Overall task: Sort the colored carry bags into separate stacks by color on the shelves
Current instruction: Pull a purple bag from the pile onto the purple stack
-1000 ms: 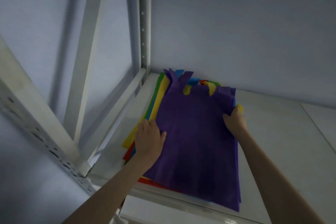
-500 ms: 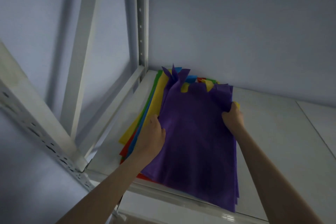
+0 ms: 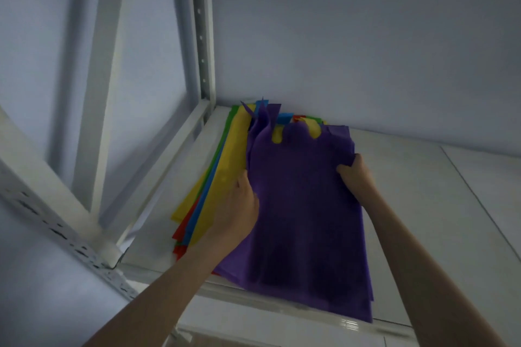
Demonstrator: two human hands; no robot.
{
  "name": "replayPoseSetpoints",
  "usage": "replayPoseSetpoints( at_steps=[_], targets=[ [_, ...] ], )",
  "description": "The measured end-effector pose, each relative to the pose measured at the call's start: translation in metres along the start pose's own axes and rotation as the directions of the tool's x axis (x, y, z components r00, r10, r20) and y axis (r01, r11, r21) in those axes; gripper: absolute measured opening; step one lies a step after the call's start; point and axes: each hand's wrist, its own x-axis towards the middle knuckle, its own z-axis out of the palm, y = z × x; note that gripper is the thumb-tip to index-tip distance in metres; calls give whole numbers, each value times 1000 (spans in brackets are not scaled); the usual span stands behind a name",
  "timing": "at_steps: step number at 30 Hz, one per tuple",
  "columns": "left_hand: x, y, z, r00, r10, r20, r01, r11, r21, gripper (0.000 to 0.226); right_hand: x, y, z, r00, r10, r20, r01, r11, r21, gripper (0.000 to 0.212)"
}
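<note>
Both hands have bunched in on the purple bag (image 3: 304, 211): left hand (image 3: 239, 205) and right hand (image 3: 355, 172) now grip its edges, so it's about to leave the mixed pile (image 3: 208, 186).

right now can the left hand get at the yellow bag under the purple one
Probably yes. The left hand grips the purple bag's left edge, and the yellow bag lies bare just beside its fingers, nothing covering that strip. It would have to let go of the purple one first.
</note>
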Motion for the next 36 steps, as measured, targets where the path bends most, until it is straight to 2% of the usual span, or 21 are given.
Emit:
replayPoseSetpoints(
  at_steps=[7, 11, 13, 16, 19, 22, 26, 31, 36],
  targets=[
    [0, 19, 8, 999, -39, -3, 39, 998, -52, 55, 1, 19, -18, 999, -35, -32, 36, 999, 32, 42],
    [-5, 42, 18, 1000, -6, 6, 6, 1000, -12, 55, 6, 33, -33, 995, -69, -65, 70, 998, 8, 38],
    [-7, 56, 25, 1000, 9, -12, -9, 1000, 5, 54, 9, 40, -44, 992, -88, -87, 88, 996, -2, 32],
    [-8, 79, 40, 998, -33, -51, 32, 999, -12, 52, 17, 54, -63, 990, -107, -93, 106, 994, -23, 33],
    [-10, 100, 60, 996, -2, -86, 2, 1000, -4, 51, 24, 71, -86, 988, -109, -107, 104, 993, -51, 40],
    [-15, 123, 68, 998, -14, -55, 15, 1000, 18, 54, 31, 89, -107, 992, -73, -103, 68, 996, -57, 48],
    [-13, 155, 79, 999, 45, 2, -45, 999, -3, 55, 41, 116, -137, 993, -38, -108, 29, 996, -84, 52],
    [-5, 207, 99, 995, 71, 70, -71, 997, -8, 50, 69, 136, -188, 999, -14, -40, 6, 982, -189, 54],
    [1, 260, 126, 993, 113, -17, -112, 993, 44, 52, 94, 161, -227, 987, -75, -144, 58, 991, -117, 53]
  ],
)
